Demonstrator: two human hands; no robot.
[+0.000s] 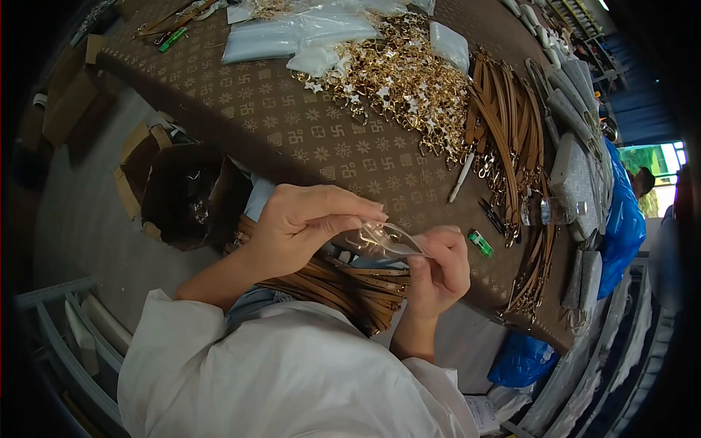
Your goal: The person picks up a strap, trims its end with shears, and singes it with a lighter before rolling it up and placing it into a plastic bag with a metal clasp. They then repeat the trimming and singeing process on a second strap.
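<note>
A small clear plastic bag (395, 244) with gold-coloured metal pieces in it is held between my two hands, above the front edge of the table. My left hand (296, 223) is closed on the bag's left side, thumb and fingers pinching its edge. At the opposite end, my right hand (441, 269) pinches a corner between thumb and fingers. The bag bulges slightly between them. Beneath my hands, a bundle of brown straps (358, 296) lies across my lap. The exact kind of metal pieces in the bag is too small to tell.
On the patterned brown table (292, 120) lie a heap of gold clasps (409, 87), stacked clear bags (292, 36), brown straps (504, 117), a white pen (461, 177) and a green lighter (481, 244). An open carton with a dark lining (168, 197) stands at the left.
</note>
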